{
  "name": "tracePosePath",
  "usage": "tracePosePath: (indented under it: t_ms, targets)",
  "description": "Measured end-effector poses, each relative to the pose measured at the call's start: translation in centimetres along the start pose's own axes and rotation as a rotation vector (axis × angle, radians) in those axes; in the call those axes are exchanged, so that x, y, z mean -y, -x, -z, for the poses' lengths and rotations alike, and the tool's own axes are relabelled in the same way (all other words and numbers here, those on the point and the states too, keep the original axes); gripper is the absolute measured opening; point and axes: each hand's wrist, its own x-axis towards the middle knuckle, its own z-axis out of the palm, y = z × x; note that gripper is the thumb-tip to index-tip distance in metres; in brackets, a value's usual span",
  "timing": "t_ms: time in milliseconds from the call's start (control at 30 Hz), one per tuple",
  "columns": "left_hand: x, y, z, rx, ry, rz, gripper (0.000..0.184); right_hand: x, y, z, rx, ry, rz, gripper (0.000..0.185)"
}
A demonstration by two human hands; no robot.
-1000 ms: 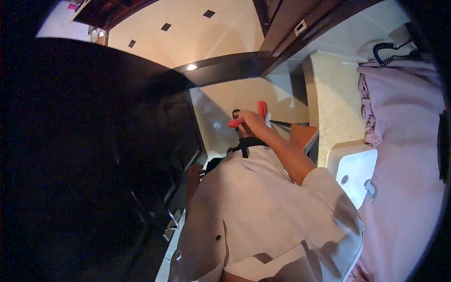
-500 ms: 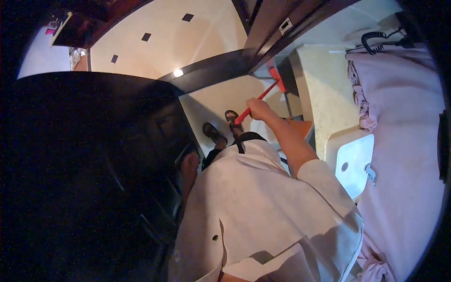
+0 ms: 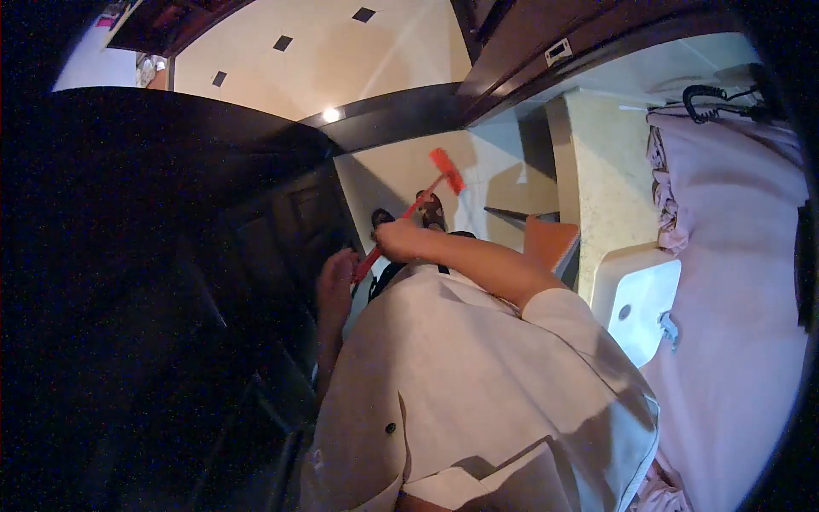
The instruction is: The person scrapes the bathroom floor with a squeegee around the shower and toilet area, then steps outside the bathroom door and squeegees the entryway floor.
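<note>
My right hand (image 3: 397, 240) is wrapped round the handle of a red long-handled brush (image 3: 421, 203). The brush slants up and to the right, and its broad red head (image 3: 447, 171) hangs over the light floor past my sandalled feet. Close to the lower end of the handle is my left hand (image 3: 336, 280), dim and smeared. Whether its fingers touch the handle, I cannot tell.
A dark panelled door (image 3: 286, 224) stands to my left, with a dark raised threshold (image 3: 392, 111) ahead. On the right are an orange-brown stool-like object (image 3: 548, 247), a white sink (image 3: 602, 290) with a tap, and a pink curtain (image 3: 734, 273).
My right hand has brought the brush left and toward my body, so its head has left the right-hand corner. My left hand has risen to near the handle's end.
</note>
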Motion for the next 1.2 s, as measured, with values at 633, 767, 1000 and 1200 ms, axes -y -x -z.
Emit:
tracePosePath:
  t_ms: [633, 767, 1000, 1200]
  targets:
    - [-2.8, 0.3, -1.0, 0.279, -0.160, -0.003, 0.030, -4.8, 1.6, -0.8, -0.094, 0.066, -0.027, 0.029]
    - [-0.8, -0.2, -1.5, 0.267, -0.185, -0.040, 0.029, -11.6, 3.9, -3.8, -0.121, -0.012, -0.216, 0.022]
    - [0.1, -0.4, -1.6, 0.228, -0.137, 0.007, 0.032, -14.6, 6.9, -3.2, -0.122, 0.028, -0.260, 0.021]
    - [-1.6, 0.0, -2.3, 0.187, -0.164, 0.053, 0.037, -8.7, 2.6, -0.8, -0.079, 0.105, -0.080, 0.023]
